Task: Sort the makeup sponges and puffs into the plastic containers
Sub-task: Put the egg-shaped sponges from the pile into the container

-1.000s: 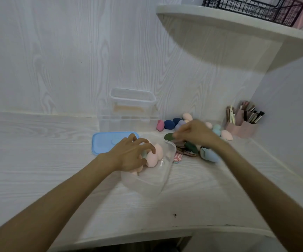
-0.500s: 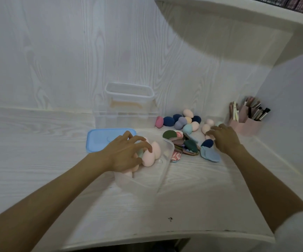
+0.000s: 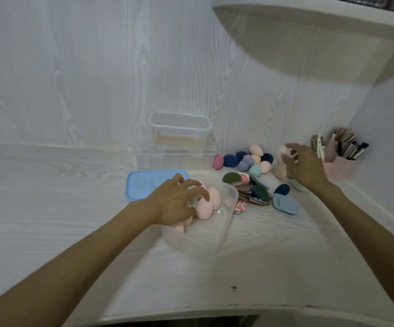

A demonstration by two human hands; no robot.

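The desk (image 3: 262, 267) is cut off nearest by a curved front edge; a broad bare stretch of white wood-grain top is left between that edge and the tub (image 3: 205, 234), broken only by a small dark mark (image 3: 233, 288). More bare top is seen to the far left.

The clear tub is set near the middle. Several pink egg-shaped sponges (image 3: 46, 201) and a pale green one are held in it, stood roughly on end with their narrow tips upward. The left hand (image 3: 174, 204) is laid over the tub's left rim, its fingers curled down onto the pink sponges; whether one is actually gripped cannot be told.

Just behind the hand a blue lid (image 3: 144, 185) lies flat. To the tub's right, flat puffs (image 3: 255, 192) are piled overlapping, with a light blue puff (image 3: 285, 205) and a navy one at the pile's right edge. Beyond them a cluster of loose sponges (image 3: 245, 160) is spread, lying on their sides in mixed directions.

The right hand (image 3: 304, 166) is raised over the far right of that cluster, and a pale pink sponge (image 3: 285, 151) is pinched in its fingertips; it is blurred. A pink brush holder (image 3: 340, 166) stands close behind the hand in the corner. A second clear container (image 3: 179, 138) is placed against the back wall, and a shelf (image 3: 309, 27) overhangs the corner above.
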